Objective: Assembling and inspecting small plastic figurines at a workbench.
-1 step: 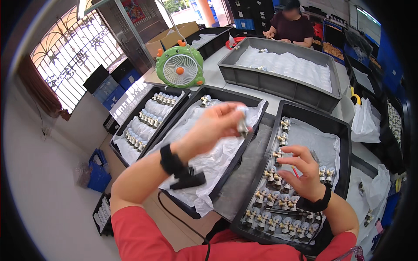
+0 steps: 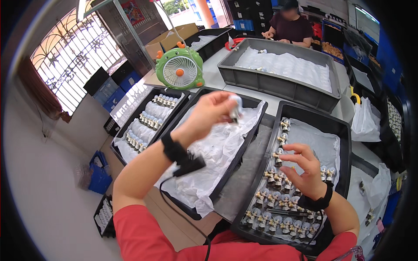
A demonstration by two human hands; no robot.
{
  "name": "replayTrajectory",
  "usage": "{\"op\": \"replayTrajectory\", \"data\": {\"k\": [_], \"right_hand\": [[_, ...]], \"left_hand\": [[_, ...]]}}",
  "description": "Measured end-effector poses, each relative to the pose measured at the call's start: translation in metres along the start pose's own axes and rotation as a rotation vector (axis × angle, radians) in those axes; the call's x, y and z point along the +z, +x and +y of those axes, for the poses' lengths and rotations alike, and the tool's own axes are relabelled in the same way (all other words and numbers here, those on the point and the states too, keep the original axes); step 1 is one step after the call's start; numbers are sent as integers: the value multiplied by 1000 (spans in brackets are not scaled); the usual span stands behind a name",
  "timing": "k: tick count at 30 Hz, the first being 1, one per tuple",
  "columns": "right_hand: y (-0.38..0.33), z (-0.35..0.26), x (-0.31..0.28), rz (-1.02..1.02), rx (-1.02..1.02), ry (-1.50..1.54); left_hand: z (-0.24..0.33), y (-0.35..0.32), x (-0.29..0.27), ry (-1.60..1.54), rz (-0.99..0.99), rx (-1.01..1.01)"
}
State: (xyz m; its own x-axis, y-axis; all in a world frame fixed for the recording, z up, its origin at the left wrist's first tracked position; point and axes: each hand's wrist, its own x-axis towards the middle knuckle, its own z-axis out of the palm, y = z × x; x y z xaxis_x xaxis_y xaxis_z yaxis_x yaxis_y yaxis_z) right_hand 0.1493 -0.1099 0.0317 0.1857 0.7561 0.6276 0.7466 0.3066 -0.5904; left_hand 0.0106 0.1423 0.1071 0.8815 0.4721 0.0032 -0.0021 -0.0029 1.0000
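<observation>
My left hand (image 2: 215, 111) is closed in a pinch on a small figurine (image 2: 236, 106) with pale hair, slightly blurred, held over the middle black tray (image 2: 257, 126). White crumpled sheeting (image 2: 204, 174) lines that tray. My right hand (image 2: 305, 172) hovers over the right black tray (image 2: 344, 143), thumb and fingers apart. A bit of orange-red shows between its fingers; whether it is held I cannot make out. Beneath and beside that hand stand figurines (image 2: 273, 221) in rows, with pale hair and dark bases. A thin dark tool (image 2: 287, 212) lies across them.
At left, another black tray (image 2: 115, 145) holds rows of similar figurines. Behind are a green fan (image 2: 179, 71) and a large grey bin (image 2: 278, 80) with white sheeting. A co-worker (image 2: 291, 26) sits beyond. A white plastic bag (image 2: 365, 122) hangs at right. A black cable (image 2: 183, 217) trails from my left wrist.
My left hand has moved up and a little left, carrying the figurine. The right hand stays almost in place, and less of the red thing shows between its fingers.
</observation>
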Motion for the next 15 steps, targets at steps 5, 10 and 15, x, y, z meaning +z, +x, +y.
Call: {"op": "replayTrajectory", "data": {"k": [5, 10, 15], "right_hand": [[11, 11, -7, 140, 102, -25], [7, 26, -11, 134, 132, -80], [9, 29, -15, 163, 172, -65]], "left_hand": [[-59, 95, -119, 939, 397, 65], [-105, 127, -140, 1235, 420, -73], [-122, 133, -139, 1434, 399, -88]]}}
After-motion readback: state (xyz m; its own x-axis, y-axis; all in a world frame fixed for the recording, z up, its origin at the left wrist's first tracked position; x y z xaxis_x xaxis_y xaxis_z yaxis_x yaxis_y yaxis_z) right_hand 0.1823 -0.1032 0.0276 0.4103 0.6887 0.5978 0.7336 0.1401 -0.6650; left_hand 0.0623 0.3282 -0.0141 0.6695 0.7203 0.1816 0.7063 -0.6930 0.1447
